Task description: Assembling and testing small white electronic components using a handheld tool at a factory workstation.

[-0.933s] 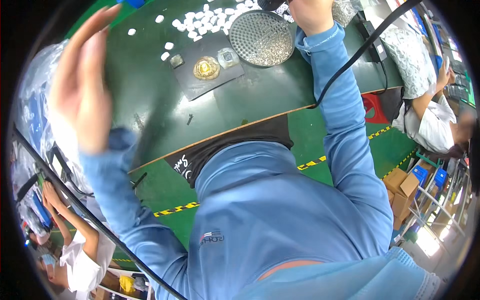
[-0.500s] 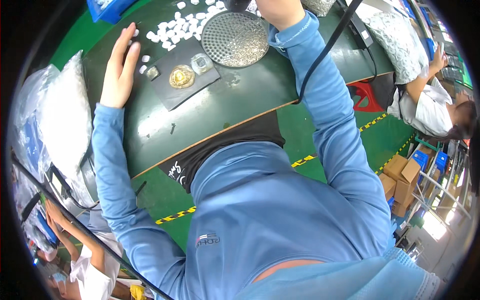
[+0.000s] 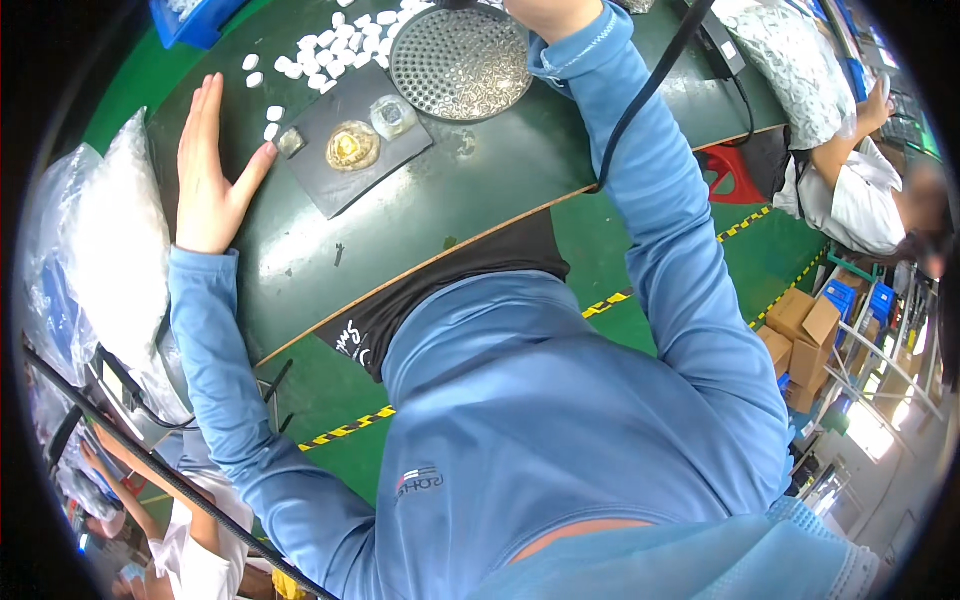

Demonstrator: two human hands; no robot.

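Observation:
My left hand [image 3: 210,190] is open over the left part of the dark green table, fingers stretched out and thumb spread toward a small dark square block [image 3: 290,142]. Several small white pieces [image 3: 274,113] lie just beyond the thumb, apart from a larger scatter of white pieces [image 3: 340,45]. My right hand [image 3: 555,14] reaches past the far side of a round perforated tray [image 3: 420,75]; its fingers are cut off by the upper edge. Tiny metallic parts [image 3: 485,85] cover the tray's right half. Beside it, a dark grey mat [image 3: 335,196] carries a round yellowish lump [image 3: 352,147] and a small clear jar [image 3: 393,117].
Clear plastic bags with white contents [image 3: 125,220] stand left of the table [image 3: 470,190]. A blue bin [image 3: 195,25] is at the far left. A black cable [image 3: 655,95] crosses near my right arm. Other people work at both sides, one [image 3: 850,205] beside a patterned bag [image 3: 790,75].
My left hand has shifted left and nearer, its thumb opening away from the fingers and uncovering white pieces. The right hand stays by the tray, slightly further out of view.

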